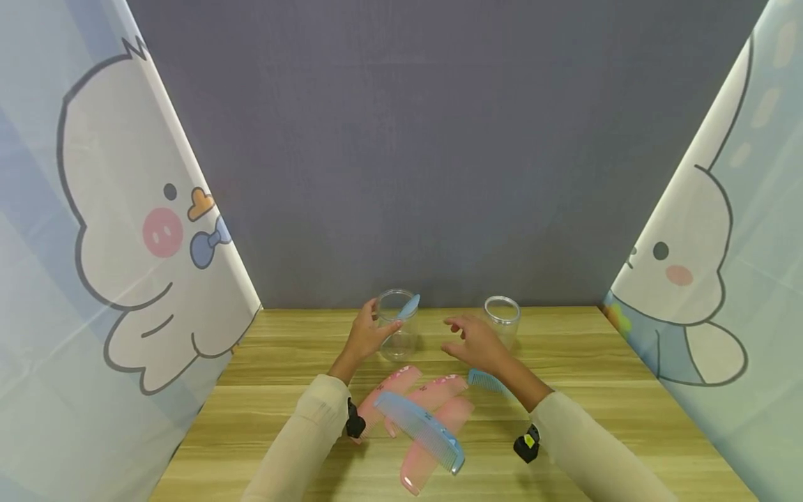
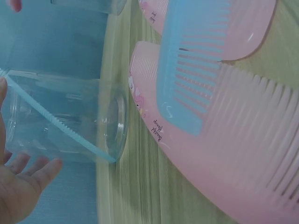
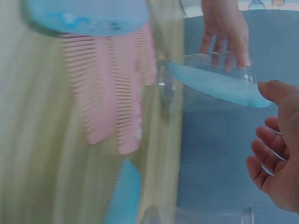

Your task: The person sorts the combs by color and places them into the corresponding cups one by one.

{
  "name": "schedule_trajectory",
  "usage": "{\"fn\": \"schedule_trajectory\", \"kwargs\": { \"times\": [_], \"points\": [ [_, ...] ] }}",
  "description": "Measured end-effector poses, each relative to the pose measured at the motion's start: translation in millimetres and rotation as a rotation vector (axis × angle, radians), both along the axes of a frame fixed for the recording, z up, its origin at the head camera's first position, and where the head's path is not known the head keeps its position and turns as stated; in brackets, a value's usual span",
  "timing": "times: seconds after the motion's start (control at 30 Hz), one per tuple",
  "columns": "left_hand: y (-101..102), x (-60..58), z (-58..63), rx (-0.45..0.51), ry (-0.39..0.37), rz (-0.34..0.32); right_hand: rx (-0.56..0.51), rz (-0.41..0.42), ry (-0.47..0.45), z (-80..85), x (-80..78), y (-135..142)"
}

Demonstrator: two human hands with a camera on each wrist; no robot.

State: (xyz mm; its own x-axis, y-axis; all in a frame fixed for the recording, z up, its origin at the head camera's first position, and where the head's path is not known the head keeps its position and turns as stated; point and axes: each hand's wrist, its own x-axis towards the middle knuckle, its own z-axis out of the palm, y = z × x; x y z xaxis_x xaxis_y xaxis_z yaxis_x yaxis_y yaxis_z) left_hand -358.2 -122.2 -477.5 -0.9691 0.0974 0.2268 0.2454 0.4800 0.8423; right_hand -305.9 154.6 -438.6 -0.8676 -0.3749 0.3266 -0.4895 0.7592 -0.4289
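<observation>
A clear jar point(image 1: 399, 344) stands near the back of the table, and my left hand point(image 1: 366, 336) holds its side with thumb and fingers spread around it. Inside it a light blue comb point(image 3: 219, 86) leans diagonally, its end sticking out over the rim. My right hand point(image 1: 478, 341) is in the air to the right of that jar, fingers loosely bent and nothing in them. Behind the right hand stands a second clear jar point(image 1: 505, 322), partly hidden by it. Under the right wrist lies a blue comb point(image 1: 488, 381), partly covered by the arm in the head view.
Three pink combs, among them one at the front point(image 1: 417, 468), lie on the wooden table point(image 1: 251, 418) between the forearms. A larger blue comb point(image 1: 419, 422) lies across them. A grey panel point(image 1: 439, 174) rises behind the table, with cartoon-printed sheets at both sides.
</observation>
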Motion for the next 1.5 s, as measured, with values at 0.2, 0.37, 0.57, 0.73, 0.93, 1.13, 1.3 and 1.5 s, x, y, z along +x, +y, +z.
{"fn": "schedule_trajectory", "kwargs": {
  "times": [0.2, 0.37, 0.57, 0.73, 0.93, 1.13, 1.3, 1.5],
  "points": [
    [0, 0.3, 0.1, -0.008, 0.012, -0.002, 0.026, 0.053, -0.019, -17.7, 15.1, 3],
    [0, -0.2, -1.4, -0.001, 0.024, -0.003, 0.033, 0.098, -0.005, -29.2, 27.9, 4],
    [0, -0.2, -2.2, -0.012, 0.021, 0.006, 0.047, 0.124, -0.084, -42.2, 43.2, 5],
    [1, -0.1, -0.5, -0.003, 0.020, 0.008, 0.013, 0.156, -0.133, -50.0, 50.2, 7],
    [0, 0.9, -0.6, -0.010, 0.011, 0.008, 0.021, 0.218, -0.192, -55.7, 60.9, 7],
    [1, 0.5, -0.1, -0.003, 0.026, 0.006, 0.096, 0.226, -0.191, -61.6, 71.0, 4],
    [1, -0.2, 0.1, 0.004, 0.019, 0.002, 0.101, 0.220, -0.218, -67.7, 81.1, 2],
    [1, -0.7, -0.9, 0.005, 0.003, 0.005, 0.120, 0.217, -0.236, -73.6, 88.4, 1]
  ]
}}
